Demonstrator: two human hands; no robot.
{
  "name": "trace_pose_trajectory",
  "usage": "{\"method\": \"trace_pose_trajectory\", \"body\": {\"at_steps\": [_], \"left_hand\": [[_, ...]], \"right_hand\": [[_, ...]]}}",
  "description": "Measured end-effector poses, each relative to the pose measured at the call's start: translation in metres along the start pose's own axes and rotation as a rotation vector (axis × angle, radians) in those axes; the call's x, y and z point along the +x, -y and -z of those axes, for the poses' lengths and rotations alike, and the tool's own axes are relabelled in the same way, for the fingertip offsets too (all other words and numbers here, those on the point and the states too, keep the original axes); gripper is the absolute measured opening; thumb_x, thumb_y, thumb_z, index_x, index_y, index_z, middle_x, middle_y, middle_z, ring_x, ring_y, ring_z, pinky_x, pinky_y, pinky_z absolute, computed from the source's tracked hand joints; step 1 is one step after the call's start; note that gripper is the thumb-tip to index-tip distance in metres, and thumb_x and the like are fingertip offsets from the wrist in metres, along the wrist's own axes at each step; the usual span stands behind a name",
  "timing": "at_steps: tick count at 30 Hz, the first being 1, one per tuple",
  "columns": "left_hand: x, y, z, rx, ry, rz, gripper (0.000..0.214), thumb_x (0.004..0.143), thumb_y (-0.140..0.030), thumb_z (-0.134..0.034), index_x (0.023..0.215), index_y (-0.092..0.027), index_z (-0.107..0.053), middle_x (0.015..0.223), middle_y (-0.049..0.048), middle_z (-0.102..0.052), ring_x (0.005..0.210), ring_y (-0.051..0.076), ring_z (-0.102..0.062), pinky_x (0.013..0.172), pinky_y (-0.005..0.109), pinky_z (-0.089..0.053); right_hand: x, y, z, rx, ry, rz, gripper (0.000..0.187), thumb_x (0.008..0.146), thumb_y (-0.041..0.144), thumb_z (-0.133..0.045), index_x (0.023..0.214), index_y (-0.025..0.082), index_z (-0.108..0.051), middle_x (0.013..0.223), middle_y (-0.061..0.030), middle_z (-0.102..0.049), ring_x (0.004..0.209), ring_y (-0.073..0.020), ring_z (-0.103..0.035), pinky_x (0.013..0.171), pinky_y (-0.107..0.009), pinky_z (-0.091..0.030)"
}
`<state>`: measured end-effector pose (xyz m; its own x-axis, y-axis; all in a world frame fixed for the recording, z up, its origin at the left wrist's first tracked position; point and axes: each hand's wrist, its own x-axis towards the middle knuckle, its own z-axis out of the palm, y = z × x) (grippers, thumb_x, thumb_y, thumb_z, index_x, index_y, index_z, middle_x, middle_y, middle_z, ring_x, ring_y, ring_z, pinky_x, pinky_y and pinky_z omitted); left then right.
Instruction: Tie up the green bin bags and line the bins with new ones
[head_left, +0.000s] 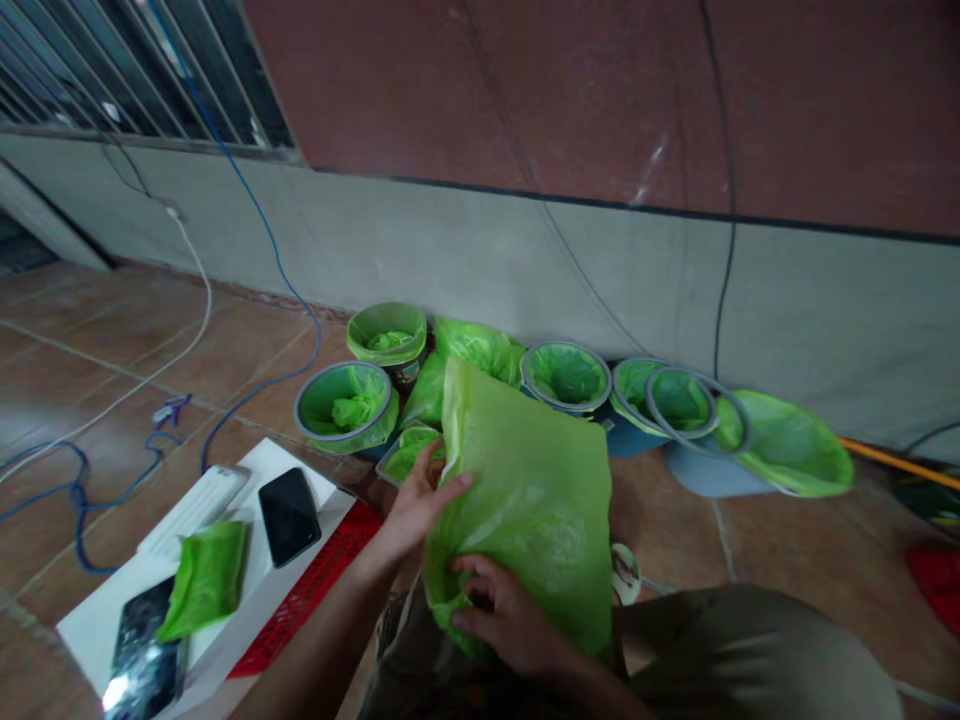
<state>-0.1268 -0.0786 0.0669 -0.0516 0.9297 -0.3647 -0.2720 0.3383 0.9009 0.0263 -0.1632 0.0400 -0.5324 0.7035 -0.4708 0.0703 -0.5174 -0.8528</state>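
A green plastic bag [532, 500], flat and partly folded, spreads in front of me above my lap. Its left edge is gripped by my left hand [420, 500], thumb on top and fingers behind the film. Lower down, my right hand [499, 610] has its fingers curled on the bag's bunched lower left part. Just past the bag, a row of bins lined with green bags stands along the wall; one grey-rimmed bin [300, 408] is at the left and another bin [566, 405] lies behind the bag's top edge.
On the left, a white box top [262, 462] over a red basket [307, 590] carries a black phone [289, 515], a folded green bag pack [210, 575] and a dark tablet-like device [146, 650]. A blue cable [270, 240] crosses the tiled floor. A loose grey ring [742, 420] leans on bins at the right.
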Motion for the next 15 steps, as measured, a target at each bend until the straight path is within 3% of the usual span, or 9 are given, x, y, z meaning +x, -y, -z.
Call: {"method": "trace_pose_trajectory", "body": {"at_steps": [2, 6, 9, 11, 12, 14, 15], "left_hand": [[0.000, 0.002, -0.009, 0.024, -0.035, -0.042, 0.086, 0.058, -0.027, -0.084, 0.135, -0.020, -0.047, 0.109, 0.0087, -0.071, 0.096, 0.024, -0.067, 0.078, 0.028, -0.053], [0.007, 0.009, -0.012, 0.029, -0.071, -0.059, 0.061, 0.060, -0.025, -0.078, 0.117, -0.017, -0.058, 0.097, 0.0059, -0.073, 0.080, 0.020, -0.068, 0.069, 0.027, -0.053], [0.010, 0.012, -0.002, -0.006, -0.047, -0.010, 0.047, 0.060, -0.027, -0.078, 0.103, -0.017, -0.063, 0.089, 0.0037, -0.074, 0.070, 0.019, -0.068, 0.065, 0.028, -0.053], [0.009, 0.012, 0.006, -0.023, -0.001, 0.043, 0.044, 0.060, -0.027, -0.078, 0.100, -0.017, -0.065, 0.084, 0.0024, -0.074, 0.065, 0.019, -0.067, 0.064, 0.029, -0.054], [0.008, 0.012, 0.009, -0.032, 0.019, 0.067, 0.043, 0.060, -0.027, -0.079, 0.099, -0.017, -0.066, 0.081, 0.0021, -0.074, 0.062, 0.018, -0.067, 0.064, 0.030, -0.054], [0.006, 0.011, 0.013, -0.055, 0.049, 0.103, 0.043, 0.060, -0.026, -0.079, 0.100, -0.017, -0.067, 0.079, 0.0021, -0.074, 0.061, 0.018, -0.068, 0.064, 0.031, -0.055], [0.005, 0.010, 0.014, -0.067, 0.059, 0.117, 0.043, 0.060, -0.026, -0.080, 0.101, -0.017, -0.067, 0.080, 0.0023, -0.074, 0.061, 0.019, -0.068, 0.064, 0.031, -0.055]], "right_hand": [[-0.001, 0.001, -0.001, -0.047, 0.008, 0.002, 0.052, 0.067, 0.018, -0.064, 0.118, 0.016, -0.054, 0.076, 0.0023, -0.059, 0.072, -0.0145, -0.055, 0.064, -0.025, -0.039], [-0.026, 0.018, 0.002, -0.152, 0.100, 0.008, 0.054, 0.075, 0.022, -0.065, 0.127, 0.019, -0.052, 0.083, 0.0006, -0.065, 0.073, -0.0137, -0.058, 0.065, -0.025, -0.041], [-0.053, 0.047, 0.025, -0.179, 0.063, 0.095, 0.037, 0.083, 0.033, -0.063, 0.117, 0.022, -0.062, 0.091, -0.0022, -0.069, 0.078, -0.0150, -0.062, 0.071, -0.027, -0.046], [-0.059, 0.064, 0.057, -0.139, -0.170, 0.215, 0.036, 0.087, 0.045, -0.056, 0.113, 0.021, -0.063, 0.093, -0.0046, -0.069, 0.076, -0.0165, -0.064, 0.072, -0.031, -0.049], [-0.056, 0.070, 0.077, -0.158, -0.357, 0.275, 0.039, 0.087, 0.049, -0.054, 0.113, 0.021, -0.063, 0.098, -0.0063, -0.069, 0.082, -0.0180, -0.065, 0.078, -0.033, -0.050], [-0.038, 0.072, 0.121, -0.293, -0.731, 0.346, 0.048, 0.082, 0.050, -0.060, 0.118, 0.019, -0.060, 0.116, -0.0117, -0.066, 0.106, -0.0243, -0.062, 0.096, -0.041, -0.045], [-0.025, 0.069, 0.141, -0.374, -0.848, 0.316, 0.056, 0.077, 0.050, -0.066, 0.122, 0.017, -0.058, 0.127, -0.0149, -0.060, 0.119, -0.0285, -0.055, 0.104, -0.045, -0.039]]}}
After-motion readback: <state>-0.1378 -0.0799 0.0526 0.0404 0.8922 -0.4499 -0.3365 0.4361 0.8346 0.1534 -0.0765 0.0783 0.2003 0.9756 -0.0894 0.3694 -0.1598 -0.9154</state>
